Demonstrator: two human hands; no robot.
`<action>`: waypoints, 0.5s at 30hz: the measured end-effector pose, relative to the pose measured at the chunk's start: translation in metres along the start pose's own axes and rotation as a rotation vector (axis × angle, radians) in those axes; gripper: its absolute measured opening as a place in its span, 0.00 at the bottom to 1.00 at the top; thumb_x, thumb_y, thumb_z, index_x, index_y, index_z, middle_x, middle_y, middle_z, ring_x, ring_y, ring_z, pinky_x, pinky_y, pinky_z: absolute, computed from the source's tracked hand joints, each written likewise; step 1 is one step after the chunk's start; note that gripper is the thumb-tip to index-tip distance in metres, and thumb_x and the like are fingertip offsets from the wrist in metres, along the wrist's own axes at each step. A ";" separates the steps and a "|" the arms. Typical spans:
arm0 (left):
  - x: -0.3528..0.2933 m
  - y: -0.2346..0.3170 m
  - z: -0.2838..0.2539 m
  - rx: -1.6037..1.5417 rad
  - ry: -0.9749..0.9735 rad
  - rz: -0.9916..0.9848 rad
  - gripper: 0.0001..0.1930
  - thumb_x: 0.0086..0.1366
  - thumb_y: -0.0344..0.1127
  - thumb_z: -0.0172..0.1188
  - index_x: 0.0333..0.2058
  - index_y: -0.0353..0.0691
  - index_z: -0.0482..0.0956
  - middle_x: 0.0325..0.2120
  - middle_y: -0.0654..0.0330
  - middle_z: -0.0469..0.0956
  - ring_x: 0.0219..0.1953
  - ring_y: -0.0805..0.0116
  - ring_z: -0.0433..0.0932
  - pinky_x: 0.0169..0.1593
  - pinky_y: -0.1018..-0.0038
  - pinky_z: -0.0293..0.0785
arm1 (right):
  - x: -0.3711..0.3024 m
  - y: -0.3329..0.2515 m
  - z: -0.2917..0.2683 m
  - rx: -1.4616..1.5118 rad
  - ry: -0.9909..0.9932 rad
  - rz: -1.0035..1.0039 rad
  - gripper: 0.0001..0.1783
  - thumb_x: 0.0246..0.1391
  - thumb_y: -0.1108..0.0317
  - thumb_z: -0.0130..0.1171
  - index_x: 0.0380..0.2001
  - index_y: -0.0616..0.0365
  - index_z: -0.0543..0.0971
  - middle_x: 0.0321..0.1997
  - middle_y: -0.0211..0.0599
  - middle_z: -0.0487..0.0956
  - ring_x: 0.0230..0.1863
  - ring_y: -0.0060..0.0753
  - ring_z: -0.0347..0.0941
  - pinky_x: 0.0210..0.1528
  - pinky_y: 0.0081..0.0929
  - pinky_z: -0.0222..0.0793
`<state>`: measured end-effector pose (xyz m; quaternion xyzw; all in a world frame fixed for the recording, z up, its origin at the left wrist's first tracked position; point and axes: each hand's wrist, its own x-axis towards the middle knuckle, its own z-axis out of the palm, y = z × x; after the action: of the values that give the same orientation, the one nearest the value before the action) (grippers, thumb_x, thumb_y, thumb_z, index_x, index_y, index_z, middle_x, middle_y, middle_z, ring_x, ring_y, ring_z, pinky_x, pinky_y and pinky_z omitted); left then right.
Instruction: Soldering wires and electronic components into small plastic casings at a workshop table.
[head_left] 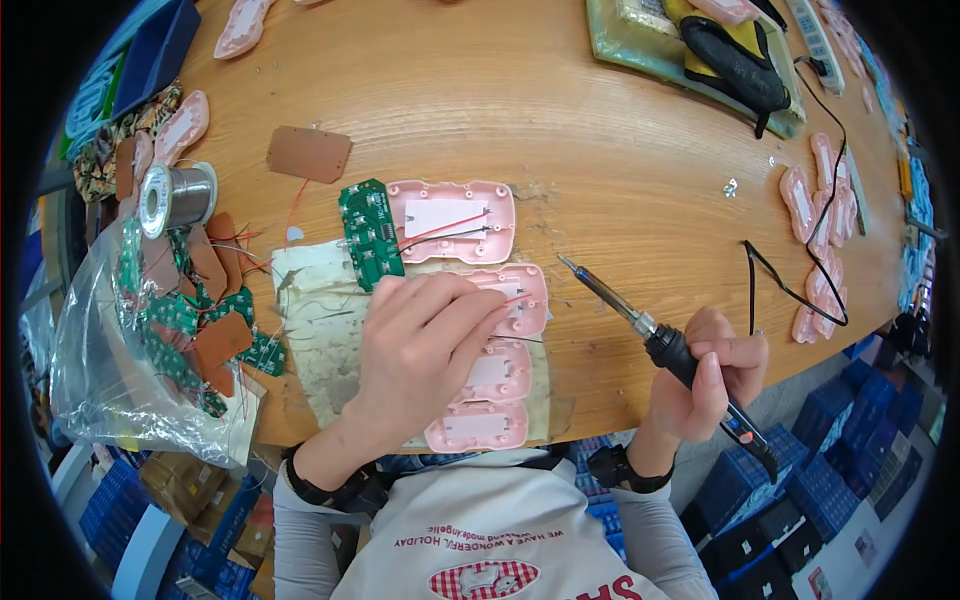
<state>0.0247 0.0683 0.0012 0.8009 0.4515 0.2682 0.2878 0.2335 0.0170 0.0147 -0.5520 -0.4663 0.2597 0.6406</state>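
My left hand (425,335) is closed, thumb and fingertips pinched on a thin red wire (519,298) over a pink plastic shell (539,300). The wire's end points right, and a dark wire sticks out below the fingers. My right hand (708,385) grips the black handle of a soldering iron (668,347), its tip aimed up and left, apart from the shells. Just beyond my left hand, a green circuit board (370,230) leans over the left edge of another pink shell (506,240). Its red and black wires reach metal contacts there. Further pink shells (515,437) line up nearer me.
At left, a clear plastic bag (100,375) holds wired boards beside a solder spool (178,197). A brown board (308,153) lies farther back. Top right are a tray (640,50) and a black cord (838,130); pink shells (797,200) sit at right.
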 end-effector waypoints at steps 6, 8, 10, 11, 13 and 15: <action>0.000 -0.003 0.002 0.016 0.020 -0.009 0.07 0.46 0.28 0.66 0.25 0.42 0.77 0.23 0.67 0.74 0.28 0.68 0.71 0.35 0.72 0.61 | -0.011 0.007 0.001 -0.022 -0.031 -0.004 0.07 0.44 0.70 0.49 0.23 0.61 0.64 0.13 0.37 0.63 0.16 0.24 0.53 0.23 0.26 0.45; 0.001 -0.003 0.002 0.020 0.031 0.021 0.08 0.44 0.27 0.66 0.24 0.42 0.77 0.22 0.67 0.74 0.28 0.68 0.71 0.35 0.72 0.61 | -0.015 0.010 -0.002 -0.020 -0.077 -0.040 0.07 0.45 0.71 0.50 0.23 0.61 0.64 0.12 0.36 0.64 0.15 0.24 0.53 0.23 0.26 0.44; 0.001 -0.003 0.002 0.012 0.014 0.004 0.08 0.44 0.26 0.66 0.24 0.43 0.77 0.22 0.67 0.73 0.28 0.67 0.71 0.36 0.72 0.61 | -0.019 0.014 -0.005 -0.020 -0.097 -0.058 0.07 0.46 0.71 0.51 0.23 0.61 0.64 0.12 0.36 0.64 0.15 0.24 0.53 0.23 0.27 0.44; 0.001 -0.003 0.002 0.006 0.001 -0.010 0.08 0.43 0.26 0.66 0.23 0.43 0.77 0.22 0.67 0.73 0.28 0.67 0.71 0.36 0.72 0.61 | -0.021 0.015 -0.005 -0.017 -0.117 -0.079 0.07 0.46 0.71 0.51 0.23 0.61 0.64 0.12 0.36 0.64 0.15 0.24 0.52 0.23 0.27 0.44; 0.002 -0.003 0.003 0.010 0.006 -0.004 0.08 0.43 0.26 0.66 0.23 0.43 0.76 0.21 0.67 0.73 0.28 0.67 0.70 0.36 0.72 0.61 | -0.024 0.018 -0.006 -0.028 -0.108 -0.083 0.07 0.46 0.71 0.51 0.23 0.61 0.65 0.11 0.36 0.64 0.15 0.23 0.52 0.23 0.26 0.44; 0.002 -0.003 0.004 0.014 0.012 0.002 0.08 0.43 0.26 0.66 0.23 0.43 0.76 0.21 0.67 0.73 0.28 0.67 0.70 0.36 0.72 0.61 | -0.026 0.019 -0.007 -0.033 -0.094 -0.085 0.07 0.46 0.70 0.51 0.23 0.60 0.65 0.11 0.36 0.64 0.14 0.23 0.52 0.22 0.26 0.44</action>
<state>0.0269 0.0708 -0.0036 0.8016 0.4546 0.2701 0.2790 0.2314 -0.0035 -0.0113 -0.5294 -0.5229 0.2503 0.6194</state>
